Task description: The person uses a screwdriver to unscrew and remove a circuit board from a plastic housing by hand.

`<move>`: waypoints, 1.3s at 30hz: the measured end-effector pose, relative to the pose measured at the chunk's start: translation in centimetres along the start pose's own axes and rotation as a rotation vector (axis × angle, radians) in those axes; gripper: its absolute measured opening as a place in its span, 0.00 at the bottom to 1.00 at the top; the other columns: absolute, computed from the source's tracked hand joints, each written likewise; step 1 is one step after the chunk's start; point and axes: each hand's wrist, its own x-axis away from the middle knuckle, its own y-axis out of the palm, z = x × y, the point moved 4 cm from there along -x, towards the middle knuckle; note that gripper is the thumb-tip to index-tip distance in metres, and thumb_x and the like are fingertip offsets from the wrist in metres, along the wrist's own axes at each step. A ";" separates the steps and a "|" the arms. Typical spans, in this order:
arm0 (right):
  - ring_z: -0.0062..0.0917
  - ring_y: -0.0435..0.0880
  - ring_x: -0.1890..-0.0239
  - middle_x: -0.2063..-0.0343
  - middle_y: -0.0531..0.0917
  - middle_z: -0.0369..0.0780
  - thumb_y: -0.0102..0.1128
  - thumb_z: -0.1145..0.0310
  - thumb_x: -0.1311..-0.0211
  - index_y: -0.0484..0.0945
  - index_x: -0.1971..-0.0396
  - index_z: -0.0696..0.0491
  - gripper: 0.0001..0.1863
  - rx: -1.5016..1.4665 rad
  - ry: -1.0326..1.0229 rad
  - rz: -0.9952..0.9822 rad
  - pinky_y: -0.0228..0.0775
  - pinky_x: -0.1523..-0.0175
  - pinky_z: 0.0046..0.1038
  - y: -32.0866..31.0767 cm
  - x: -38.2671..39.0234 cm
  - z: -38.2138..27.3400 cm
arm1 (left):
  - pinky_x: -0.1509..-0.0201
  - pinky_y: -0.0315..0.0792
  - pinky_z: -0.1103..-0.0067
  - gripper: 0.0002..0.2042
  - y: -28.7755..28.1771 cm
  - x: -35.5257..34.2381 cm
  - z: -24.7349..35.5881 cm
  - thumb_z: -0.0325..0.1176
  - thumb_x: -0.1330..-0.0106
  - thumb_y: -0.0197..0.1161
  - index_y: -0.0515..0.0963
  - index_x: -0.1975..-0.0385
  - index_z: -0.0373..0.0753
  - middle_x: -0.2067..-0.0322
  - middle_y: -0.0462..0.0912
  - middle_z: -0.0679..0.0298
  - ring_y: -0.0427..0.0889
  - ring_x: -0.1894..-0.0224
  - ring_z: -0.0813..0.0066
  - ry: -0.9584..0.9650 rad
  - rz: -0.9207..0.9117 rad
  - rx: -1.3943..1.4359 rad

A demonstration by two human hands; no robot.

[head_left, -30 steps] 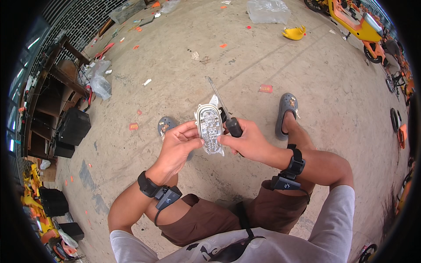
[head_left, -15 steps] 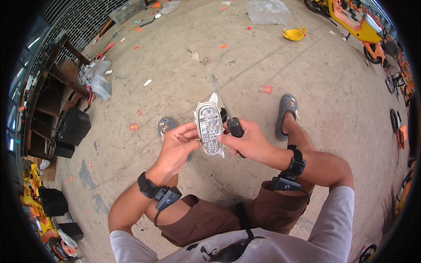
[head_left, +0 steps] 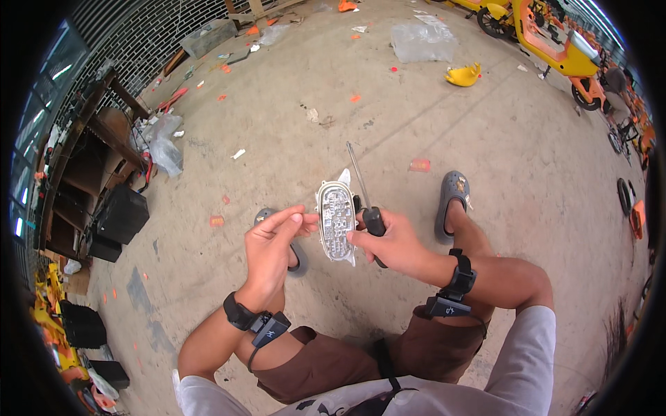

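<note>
My right hand (head_left: pixel 397 243) is closed round the black handle of a screwdriver (head_left: pixel 374 222), whose metal shaft points up and away from me. The same hand holds an oval lamp unit (head_left: pixel 338 223), with its thumb on the lower right of the face. This unit has a pale rim with small tabs and a silvery, bumpy inside. My left hand (head_left: pixel 272 243) is at the unit's left edge, thumb pressed to its fingers in a pinch. Its fingertips reach the rim or stop just beside it. Whatever the pinch may hold is too small to make out.
Far right stands a yellow and orange scooter (head_left: pixel 555 52). A yellow curved shell (head_left: pixel 463 75) and a clear plastic bag (head_left: pixel 423 43) lie on the concrete floor. On the left are a wooden rack (head_left: pixel 104 132) and a black box (head_left: pixel 121 213). My shoe (head_left: pixel 454 208) is right of the unit.
My left hand has let go of the lamp unit's left side and now pinches beside its rim. The unit and screwdriver sit slightly lower in view, still in my right hand.
</note>
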 end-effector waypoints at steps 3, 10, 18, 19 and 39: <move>0.15 0.74 0.84 0.80 0.76 0.34 0.67 0.67 0.43 0.73 0.69 0.58 0.12 -0.015 0.002 -0.014 0.65 0.81 0.19 0.0 -0.2 0.5 | 0.58 0.75 0.79 0.11 0.6 0.2 0.1 0.28 0.30 0.55 0.78 0.55 0.29 0.61 0.85 0.52 0.83 0.63 0.72 0.013 -0.058 0.031; 0.15 0.74 0.84 0.80 0.76 0.35 0.67 0.67 0.44 0.73 0.69 0.58 0.13 -0.047 0.002 0.005 0.64 0.82 0.19 -0.1 -0.2 0.6 | 0.57 0.75 0.79 0.10 0.9 0.6 0.4 0.27 0.31 0.57 0.79 0.57 0.28 0.61 0.85 0.52 0.83 0.62 0.73 0.072 -0.135 -0.050; 0.15 0.74 0.84 0.80 0.76 0.34 0.66 0.67 0.44 0.74 0.68 0.58 0.12 -0.037 -0.018 0.006 0.64 0.81 0.19 -0.2 -0.4 1.0 | 0.55 0.76 0.82 0.06 2.8 2.5 1.8 0.19 0.40 0.64 0.82 0.63 0.27 0.65 0.86 0.57 0.82 0.62 0.78 -0.007 -0.130 -0.167; 0.15 0.74 0.84 0.79 0.76 0.34 0.66 0.67 0.44 0.74 0.68 0.58 0.12 -0.046 -0.026 0.011 0.64 0.81 0.19 -0.2 -0.4 0.9 | 0.55 0.76 0.82 0.06 2.9 2.6 1.8 0.19 0.40 0.64 0.82 0.63 0.27 0.65 0.86 0.57 0.82 0.62 0.78 -0.007 -0.129 -0.167; 0.14 0.72 0.84 0.80 0.75 0.33 0.67 0.66 0.44 0.72 0.67 0.57 0.14 -0.054 -0.012 -0.019 0.63 0.80 0.19 -0.3 -0.4 0.5 | 0.61 0.73 0.80 0.12 -1.4 -0.7 -0.7 0.37 0.29 0.55 0.76 0.65 0.33 0.76 0.80 0.62 0.80 0.70 0.75 -0.105 0.068 -0.024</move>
